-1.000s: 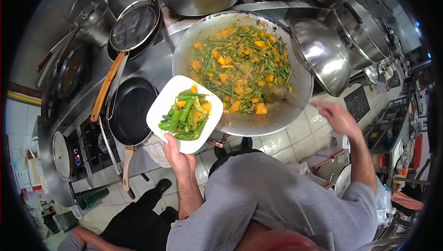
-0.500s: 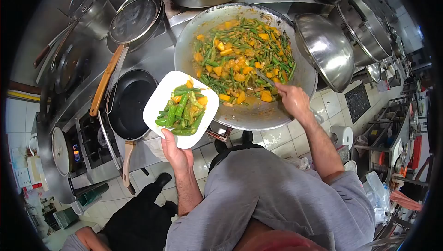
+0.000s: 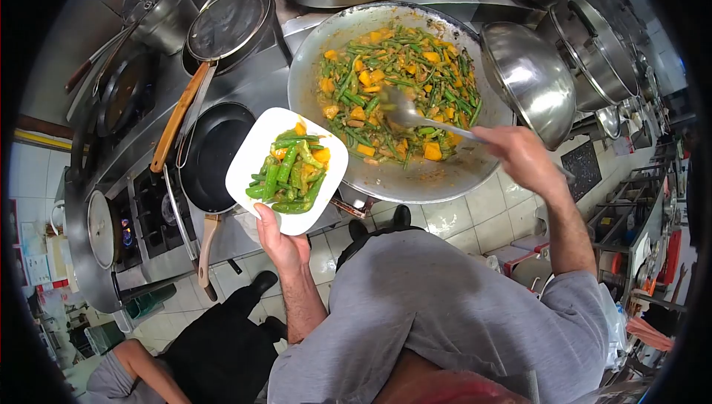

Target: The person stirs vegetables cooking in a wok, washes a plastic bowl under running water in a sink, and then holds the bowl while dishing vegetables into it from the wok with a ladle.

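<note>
My left hand [image 3: 285, 248] grips the near edge of a white square plate [image 3: 245, 159], thumb over the rim. A portion of green beans and orange squash chunks [image 3: 289, 170] lies on that plate, left of a very wide wok [image 3: 415, 190]. Inside the wok spreads a large mix of cut green beans and squash pieces [image 3: 400, 81] in sauce. My right hand [image 3: 523, 158], slightly blurred, is closed around the handle of a metal serving spoon [image 3: 445, 127]. Its blurred head is among the vegetables near the wok's middle.
A black frying pan [image 3: 215, 155] and a wooden-handled strainer [image 3: 230, 22] lie to the left. A shiny steel bowl [image 3: 530, 77] leans at the wok's right, beside steel pots. Burner flame [image 3: 127, 233] shows far left. Another person in black [image 3: 215, 352] is at lower left.
My right hand has moved right and drawn back, and more of the spoon now shows above the vegetables. My left hand still holds the plate, almost unmoved. The view has shifted slightly.
</note>
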### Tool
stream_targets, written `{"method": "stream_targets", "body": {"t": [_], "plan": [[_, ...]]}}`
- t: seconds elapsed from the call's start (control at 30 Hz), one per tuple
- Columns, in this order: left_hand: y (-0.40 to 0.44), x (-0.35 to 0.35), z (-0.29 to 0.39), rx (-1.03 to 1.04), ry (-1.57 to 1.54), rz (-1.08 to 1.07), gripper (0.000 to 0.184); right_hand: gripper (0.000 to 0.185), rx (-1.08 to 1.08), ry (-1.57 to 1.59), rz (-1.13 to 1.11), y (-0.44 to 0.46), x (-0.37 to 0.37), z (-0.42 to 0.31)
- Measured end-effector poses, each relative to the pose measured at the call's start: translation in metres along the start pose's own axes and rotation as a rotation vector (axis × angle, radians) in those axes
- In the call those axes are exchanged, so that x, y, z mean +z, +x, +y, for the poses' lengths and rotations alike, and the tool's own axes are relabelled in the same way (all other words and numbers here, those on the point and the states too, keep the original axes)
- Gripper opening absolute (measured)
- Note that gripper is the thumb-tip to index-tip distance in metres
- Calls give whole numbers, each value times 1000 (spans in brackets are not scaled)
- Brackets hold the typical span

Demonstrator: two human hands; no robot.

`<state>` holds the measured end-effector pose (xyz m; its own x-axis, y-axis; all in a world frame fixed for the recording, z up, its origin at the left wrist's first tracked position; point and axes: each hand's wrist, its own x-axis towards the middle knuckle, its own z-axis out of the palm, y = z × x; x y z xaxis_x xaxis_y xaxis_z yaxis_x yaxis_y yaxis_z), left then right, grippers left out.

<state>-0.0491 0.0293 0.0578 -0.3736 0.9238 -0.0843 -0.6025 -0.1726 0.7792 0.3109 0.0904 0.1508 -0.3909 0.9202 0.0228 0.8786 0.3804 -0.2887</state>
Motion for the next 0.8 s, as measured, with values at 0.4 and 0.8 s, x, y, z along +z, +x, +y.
{"method": "stream_targets", "body": {"t": [0.4,0.8], "plan": [[0,8,-6,12,-14,41,53,51,-117,-286,-271,39,93,-25],[1,11,-16,2,-7,57,51,56,-51,-556,-302,55,77,88]]}}
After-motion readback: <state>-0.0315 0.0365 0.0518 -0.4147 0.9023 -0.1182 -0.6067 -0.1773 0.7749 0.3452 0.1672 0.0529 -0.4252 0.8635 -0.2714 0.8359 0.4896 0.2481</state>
